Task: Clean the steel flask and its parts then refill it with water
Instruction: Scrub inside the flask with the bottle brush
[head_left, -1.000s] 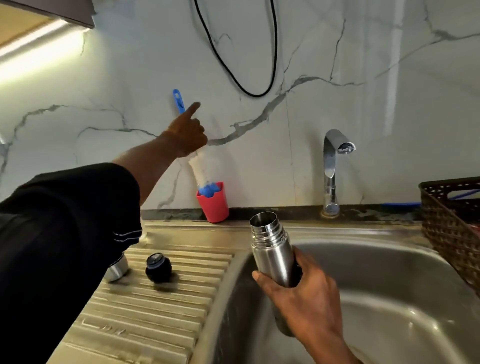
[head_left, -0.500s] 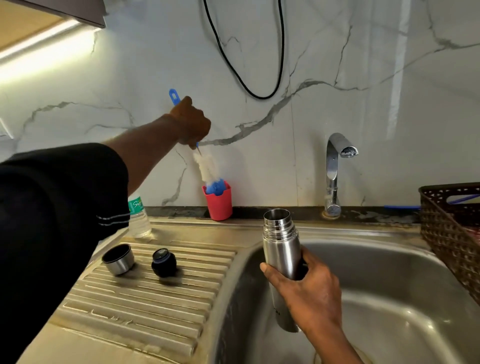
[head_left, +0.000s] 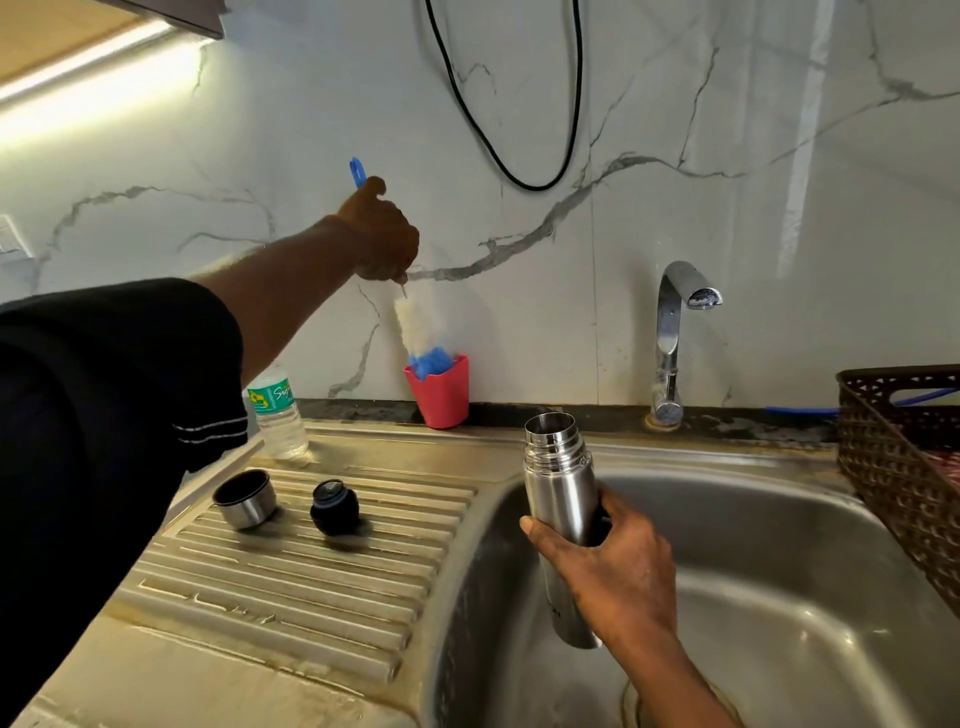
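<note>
Flask (head_left: 558, 499) open-mouthed, near upright, lower centre of frame, over left edge of sink (head_left: 779, 571). Right grip (head_left: 613, 566) curled round its middle, thumb on left side. Steel cap (head_left: 244, 499) and black stopper (head_left: 335, 506) side by side on ribbed surface (head_left: 291, 582), lower left. Left grip (head_left: 382, 234), upper centre, fisted round brush (head_left: 415, 327) handle; blue tip in mouth of red cup (head_left: 441, 395) by wall.

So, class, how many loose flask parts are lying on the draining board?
2. The steel cup lies towards the left of the draining board; the dark stopper sits just right of it. The sleeve may hide more.
</note>
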